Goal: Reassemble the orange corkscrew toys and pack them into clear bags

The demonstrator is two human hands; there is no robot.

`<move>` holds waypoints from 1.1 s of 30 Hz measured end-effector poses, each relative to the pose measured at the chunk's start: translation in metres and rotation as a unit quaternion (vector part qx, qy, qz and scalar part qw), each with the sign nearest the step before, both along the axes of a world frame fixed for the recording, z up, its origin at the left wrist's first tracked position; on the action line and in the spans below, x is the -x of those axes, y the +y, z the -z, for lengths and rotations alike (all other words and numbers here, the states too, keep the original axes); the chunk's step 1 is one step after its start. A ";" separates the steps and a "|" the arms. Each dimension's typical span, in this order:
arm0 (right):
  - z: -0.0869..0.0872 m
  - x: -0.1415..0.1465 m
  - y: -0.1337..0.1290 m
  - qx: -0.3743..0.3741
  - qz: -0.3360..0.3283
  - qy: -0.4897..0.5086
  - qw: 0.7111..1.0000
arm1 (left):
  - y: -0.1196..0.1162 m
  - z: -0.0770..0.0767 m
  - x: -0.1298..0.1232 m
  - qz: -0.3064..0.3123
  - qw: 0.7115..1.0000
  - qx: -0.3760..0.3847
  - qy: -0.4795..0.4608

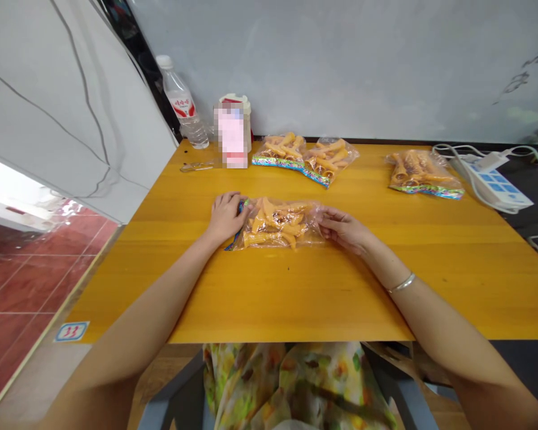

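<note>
Here, bare hands on crinkly clear bag, curved orange pieces inside

Pixelated box front unreadable, R whiteboard writing cut off by pic edge, blurry

Packet on desk, between left hand and right hand, touching both. Beyond left hand: bottle, container; two packets right of these. Beyond and right of right hand: another packet, then power strip.
</note>
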State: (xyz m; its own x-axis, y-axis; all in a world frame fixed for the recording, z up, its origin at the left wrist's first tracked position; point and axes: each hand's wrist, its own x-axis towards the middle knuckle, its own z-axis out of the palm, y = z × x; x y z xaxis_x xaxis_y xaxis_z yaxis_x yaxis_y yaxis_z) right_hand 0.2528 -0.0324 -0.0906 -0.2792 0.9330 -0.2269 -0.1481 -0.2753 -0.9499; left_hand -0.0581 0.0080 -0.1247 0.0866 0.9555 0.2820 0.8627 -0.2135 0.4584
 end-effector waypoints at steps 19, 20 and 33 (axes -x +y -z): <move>0.003 0.008 0.000 -0.009 0.041 0.028 0.999 | -0.012 -0.015 -0.016 0.088 0.962 -0.022 -0.257; 0.002 0.008 0.001 0.005 0.046 0.031 0.998 | -0.013 -0.015 -0.017 0.086 0.955 -0.027 -0.283; -0.001 0.009 -0.003 0.027 0.027 0.038 0.999 | -0.017 -0.010 -0.030 0.039 0.831 -0.013 -0.554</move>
State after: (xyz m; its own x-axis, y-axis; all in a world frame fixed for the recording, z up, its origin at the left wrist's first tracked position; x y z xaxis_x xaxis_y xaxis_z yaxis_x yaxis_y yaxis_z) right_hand 0.2435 -0.0358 -0.0895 -0.2482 0.9340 -0.2569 -0.2353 -0.3154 -0.9193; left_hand -0.0277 -0.0087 -0.1150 -0.1795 0.9514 0.2501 -0.1034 -0.2711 0.9570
